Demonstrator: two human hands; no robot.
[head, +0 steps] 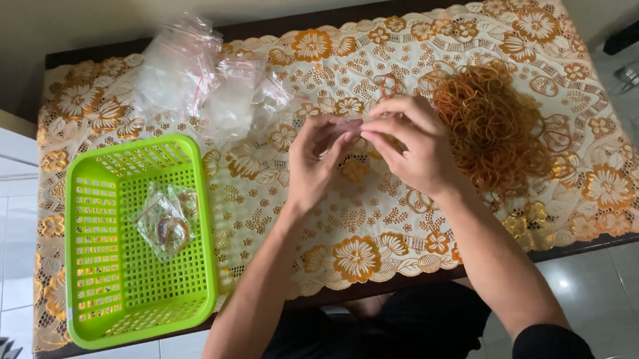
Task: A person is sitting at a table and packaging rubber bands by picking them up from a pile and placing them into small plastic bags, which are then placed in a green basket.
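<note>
Two bare hands here, the left hand (315, 165) and the right hand (411, 147), no rings, watch or gloves that I can spot. Forearms are uncovered back from the fingers all the way to the elbows. Behind the right fingers, up at the far end of that arm, there's a black sleeve (548, 345). Dark black clothing (376, 340) covers the lap below.

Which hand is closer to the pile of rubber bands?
Right. The right hand is just beside the pile of rubber bands; the left hand is farther away, toward the green basket.
</note>
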